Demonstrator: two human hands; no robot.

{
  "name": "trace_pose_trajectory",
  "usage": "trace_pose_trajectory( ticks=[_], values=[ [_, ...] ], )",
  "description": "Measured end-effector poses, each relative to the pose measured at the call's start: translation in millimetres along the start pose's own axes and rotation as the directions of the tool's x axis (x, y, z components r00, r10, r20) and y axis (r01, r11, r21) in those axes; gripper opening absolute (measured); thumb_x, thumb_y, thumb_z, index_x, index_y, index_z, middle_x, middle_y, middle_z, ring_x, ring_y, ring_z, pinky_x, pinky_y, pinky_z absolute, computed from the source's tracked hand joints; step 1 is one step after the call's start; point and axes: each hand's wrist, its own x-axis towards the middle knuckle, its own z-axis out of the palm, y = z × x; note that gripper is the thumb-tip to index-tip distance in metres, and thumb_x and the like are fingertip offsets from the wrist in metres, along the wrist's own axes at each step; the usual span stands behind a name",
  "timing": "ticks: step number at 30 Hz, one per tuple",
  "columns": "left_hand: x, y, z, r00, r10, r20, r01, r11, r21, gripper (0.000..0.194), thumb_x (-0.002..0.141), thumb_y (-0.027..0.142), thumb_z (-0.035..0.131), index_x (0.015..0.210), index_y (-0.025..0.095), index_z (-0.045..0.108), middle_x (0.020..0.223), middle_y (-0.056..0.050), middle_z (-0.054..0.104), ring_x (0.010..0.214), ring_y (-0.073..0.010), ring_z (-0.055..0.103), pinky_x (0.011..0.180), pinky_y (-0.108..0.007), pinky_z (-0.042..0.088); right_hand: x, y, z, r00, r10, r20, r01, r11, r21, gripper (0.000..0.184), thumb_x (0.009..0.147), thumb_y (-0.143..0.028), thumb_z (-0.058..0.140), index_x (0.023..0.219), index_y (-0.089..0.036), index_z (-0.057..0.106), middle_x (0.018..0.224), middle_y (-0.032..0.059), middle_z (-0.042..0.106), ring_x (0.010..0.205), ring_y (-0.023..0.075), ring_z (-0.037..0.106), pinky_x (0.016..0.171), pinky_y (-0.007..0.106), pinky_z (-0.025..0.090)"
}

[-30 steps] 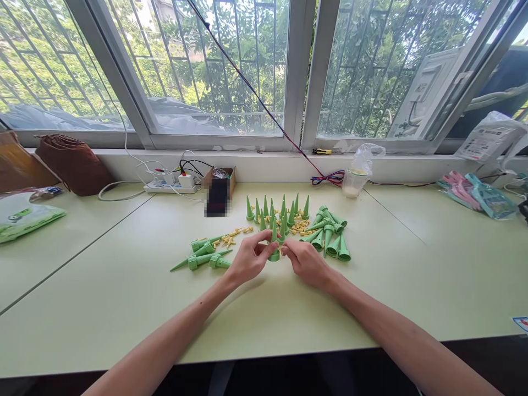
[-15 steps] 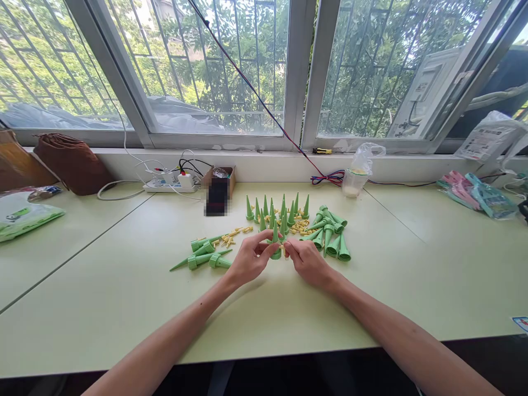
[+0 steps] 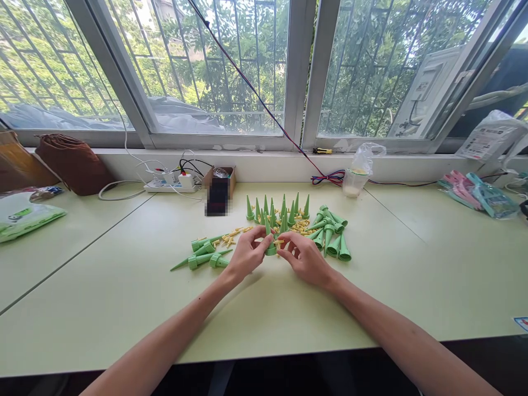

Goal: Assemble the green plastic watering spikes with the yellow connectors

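My left hand (image 3: pixel 249 252) grips a green plastic watering spike (image 3: pixel 270 250), held upright with its wide ribbed base down and its tip up. A small yellow valve piece (image 3: pixel 278 243) sticks out from the spike's side, facing right. The fingertips of my right hand (image 3: pixel 304 257) are around this valve, thumb below and forefinger above. Just beyond the hands stand several more green spikes (image 3: pixel 306 208), points up. Loose yellow valves (image 3: pixel 229 240) lie among them and to the left.
Green spikes (image 3: pixel 345 250) lie piled right of my hands, and several more (image 3: pixel 202 258) lie left. Farther back are a small cardboard box (image 3: pixel 231 179), a power strip (image 3: pixel 165 184) and a lidded plastic cup (image 3: pixel 353 182). Packaged pink and blue items (image 3: pixel 480 192) lie far right.
The held spike has moved slightly left and up with my left hand. My right hand's fingers have spread from a tight pinch to a looser hold around the yellow valve.
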Motion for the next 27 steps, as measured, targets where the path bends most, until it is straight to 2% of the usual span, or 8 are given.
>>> trace_pose_trajectory(
  ticks=[10, 17, 27],
  values=[
    [-0.5, 0.2, 0.2, 0.999, -0.033, 0.023, 0.034, 0.998, -0.053, 0.035, 0.086, 0.046, 0.061, 0.099, 0.014, 0.061, 0.076, 0.001, 0.059, 0.033, -0.0009, 0.037, 0.03, -0.017, 0.025, -0.2, 6.6, 0.6, 0.999, -0.033, 0.005, 0.033, 0.999, -0.031, 0.013, 0.095, -0.023, 0.056, 0.107, -0.02, 0.059, 0.094, 0.0056, 0.067, 0.081, 0.0179, 0.063, 0.068, 0.028, 0.049],
    [0.1, -0.9, -1.1, 0.999, 0.017, 0.042, -0.017, 1.0, -0.009, 0.031, 0.089, 0.045, 0.059, 0.094, 0.014, 0.058, 0.079, 0.0, 0.06, 0.033, 0.0001, 0.036, 0.03, -0.017, 0.026, -1.4, 7.2, 0.7, 0.999, -0.04, -0.002, 0.04, 0.998, -0.047, 0.012, 0.095, -0.023, 0.057, 0.106, -0.02, 0.06, 0.091, 0.0049, 0.067, 0.08, 0.0176, 0.063, 0.069, 0.028, 0.048],
    [0.2, -6.7, -2.4, 0.997, 0.061, 0.053, -0.063, 0.997, 0.035, 0.028, 0.092, 0.041, 0.056, 0.098, 0.014, 0.058, 0.08, 0.0, 0.058, 0.036, 0.0006, 0.035, 0.031, -0.016, 0.026, -1.4, 5.3, 0.1, 0.999, -0.036, -0.003, 0.036, 0.997, -0.061, 0.012, 0.094, -0.023, 0.057, 0.105, -0.02, 0.06, 0.088, 0.0045, 0.066, 0.076, 0.0172, 0.061, 0.068, 0.028, 0.047]
  ],
)
